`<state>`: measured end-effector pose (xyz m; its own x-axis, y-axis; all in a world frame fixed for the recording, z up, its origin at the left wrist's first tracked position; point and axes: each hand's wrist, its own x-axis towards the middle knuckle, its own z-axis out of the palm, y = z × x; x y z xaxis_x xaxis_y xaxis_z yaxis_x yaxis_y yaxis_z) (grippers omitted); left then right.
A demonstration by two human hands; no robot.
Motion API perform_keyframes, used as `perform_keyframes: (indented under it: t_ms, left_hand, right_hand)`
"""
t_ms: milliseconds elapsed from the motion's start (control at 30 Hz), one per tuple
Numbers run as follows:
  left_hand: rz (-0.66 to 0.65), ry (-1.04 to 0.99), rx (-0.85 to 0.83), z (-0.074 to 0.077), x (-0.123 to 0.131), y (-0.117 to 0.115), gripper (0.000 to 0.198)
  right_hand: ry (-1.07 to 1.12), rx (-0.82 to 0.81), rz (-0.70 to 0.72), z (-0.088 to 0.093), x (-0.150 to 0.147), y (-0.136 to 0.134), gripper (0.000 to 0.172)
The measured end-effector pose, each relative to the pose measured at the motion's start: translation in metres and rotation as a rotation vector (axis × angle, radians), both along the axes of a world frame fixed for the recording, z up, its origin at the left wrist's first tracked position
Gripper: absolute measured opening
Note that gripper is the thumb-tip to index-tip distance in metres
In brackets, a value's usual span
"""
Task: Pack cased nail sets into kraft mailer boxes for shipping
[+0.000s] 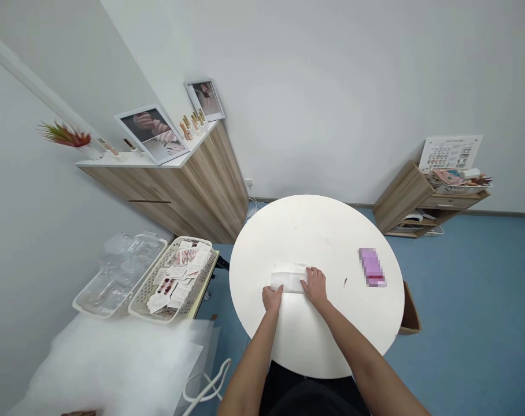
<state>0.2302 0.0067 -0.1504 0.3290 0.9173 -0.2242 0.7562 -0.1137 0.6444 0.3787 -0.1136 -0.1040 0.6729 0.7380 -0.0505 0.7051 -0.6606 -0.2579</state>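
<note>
A flat, oblong white bundle (291,282), which looks like thin foam or paper sheet folded over, lies on the round white table (306,228). My left hand (272,298) grips its left end, thumb on top. At the right end, my right hand (315,285) closes over the edge with the thumb laid on the top face. What is inside the bundle, if anything, is hidden. To the right of my hands lies a purple item (372,267), blurred into blocks. Between them is a small dark reddish mark or scrap (345,282).
White baskets on the left hold clear plastic pieces (124,271) and printed cards (180,280). Large translucent white sheets (128,364) are stacked nearer me. A wooden cabinet (214,179) stands behind, a small shelf unit (401,199) at right, and a cardboard box (410,312) beside the table.
</note>
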Motion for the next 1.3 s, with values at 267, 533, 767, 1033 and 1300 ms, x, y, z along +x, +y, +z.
perform_keyframes:
  t_ms: [267,533,767,1033,1300]
  left_hand:
    - [-0.002,-0.149,0.093,0.008,0.027,-0.016,0.015]
    - [-0.622,-0.133,0.276,0.033,0.039,-0.060,0.030]
    - [-0.937,0.064,0.405,0.024,0.034,-0.065,0.055]
    - [-0.974,0.053,0.421,0.014,0.036,-0.062,0.066]
    - [-0.918,-0.078,0.339,0.021,0.021,-0.044,0.077]
  right_hand:
    - [0.179,-0.114,-0.396,-0.026,-0.003,-0.041,0.042]
    - [0.332,-0.181,-0.408,-0.014,-0.001,-0.028,0.032]
    - [0.327,0.079,-0.378,-0.007,-0.006,-0.026,0.027]
    - [0.423,0.388,-0.277,0.000,-0.032,-0.023,0.031]
    - [0.103,0.205,0.189,-0.003,-0.046,-0.039,0.069]
